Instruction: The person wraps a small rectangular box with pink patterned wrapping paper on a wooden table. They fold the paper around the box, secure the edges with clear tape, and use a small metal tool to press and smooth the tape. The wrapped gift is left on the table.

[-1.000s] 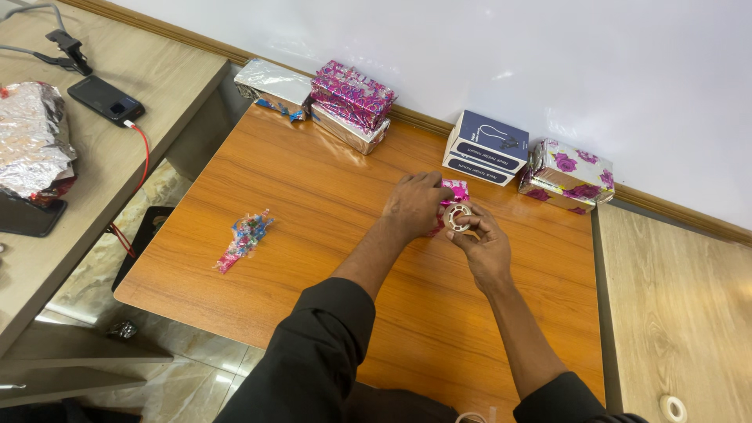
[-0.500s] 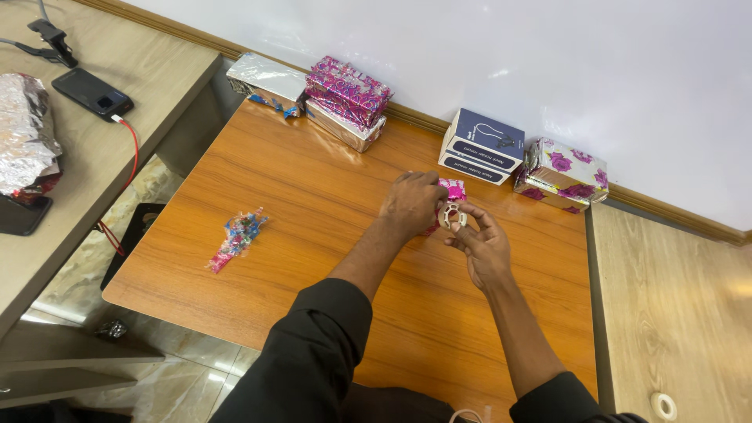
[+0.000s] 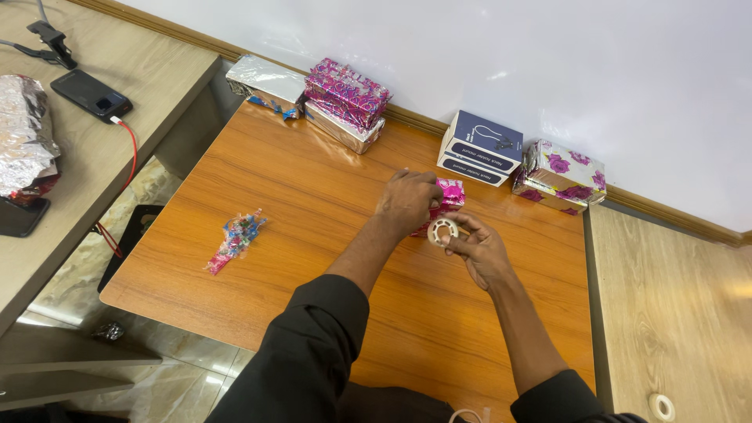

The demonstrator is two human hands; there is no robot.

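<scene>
My left hand (image 3: 407,202) lies over a small box wrapped in pink foil (image 3: 450,193) near the middle of the orange table (image 3: 313,235) and presses on it. Just to its right, my right hand (image 3: 479,249) pinches a small white tape roll (image 3: 442,230) between thumb and fingers, close against the box's near side. Most of the box is hidden under my left hand.
Along the wall stand foil-wrapped boxes (image 3: 345,98), two dark blue boxes (image 3: 479,147) and a floral-wrapped box (image 3: 560,174). A scrap of coloured foil (image 3: 235,239) lies at the left. A phone (image 3: 90,94) and crumpled silver foil (image 3: 23,133) are on the left desk; another tape roll (image 3: 660,406) on the right one.
My right hand has brought the tape roll slightly left and towards me, down along the box's near side. The left hand stays on the box.
</scene>
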